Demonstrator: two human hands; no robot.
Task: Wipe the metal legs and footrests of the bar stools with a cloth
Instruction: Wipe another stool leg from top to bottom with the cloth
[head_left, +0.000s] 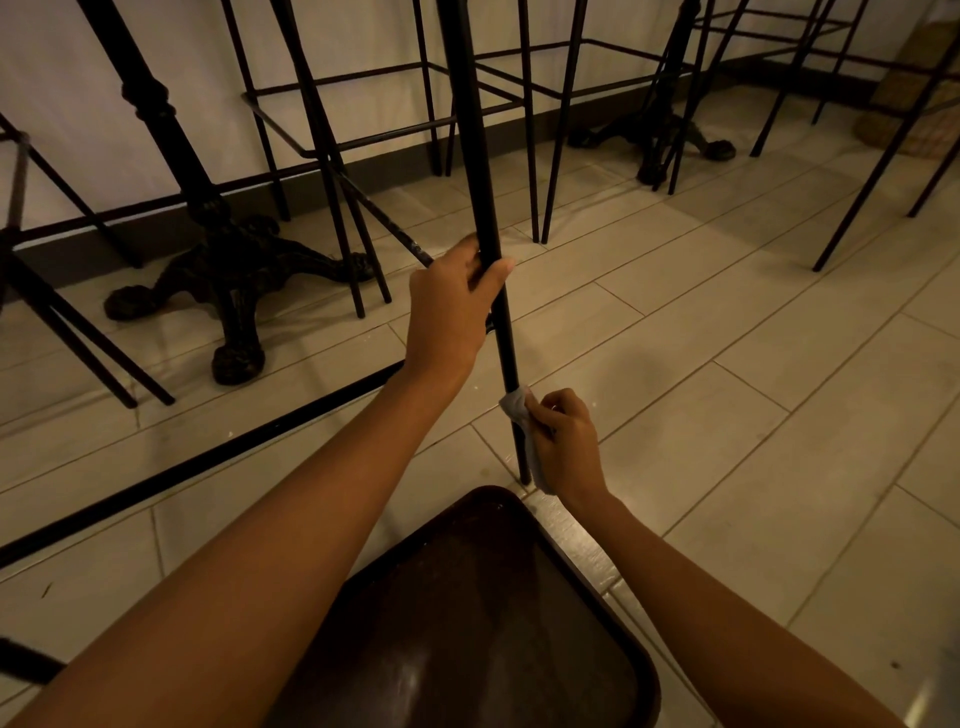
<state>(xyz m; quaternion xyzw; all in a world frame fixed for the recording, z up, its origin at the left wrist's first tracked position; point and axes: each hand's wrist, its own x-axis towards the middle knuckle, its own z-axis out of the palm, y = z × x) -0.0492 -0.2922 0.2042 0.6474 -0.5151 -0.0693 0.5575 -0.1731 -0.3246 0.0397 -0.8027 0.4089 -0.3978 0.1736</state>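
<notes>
A black metal stool leg runs from the top of the view down to the tiled floor in the middle. My left hand grips this leg about halfway down, thumb on its right side. Lower down, near the foot of the leg, my right hand pinches a small light grey cloth wrapped against the leg. A long black bar of the same stool lies low across the floor to the left. The brown stool seat sits at the bottom centre, below my arms.
Several other bar stools with thin black legs and footrest frames stand along the white wall. Two ornate cast-iron table bases stand on the pale tile floor. A woven basket sits at the far right.
</notes>
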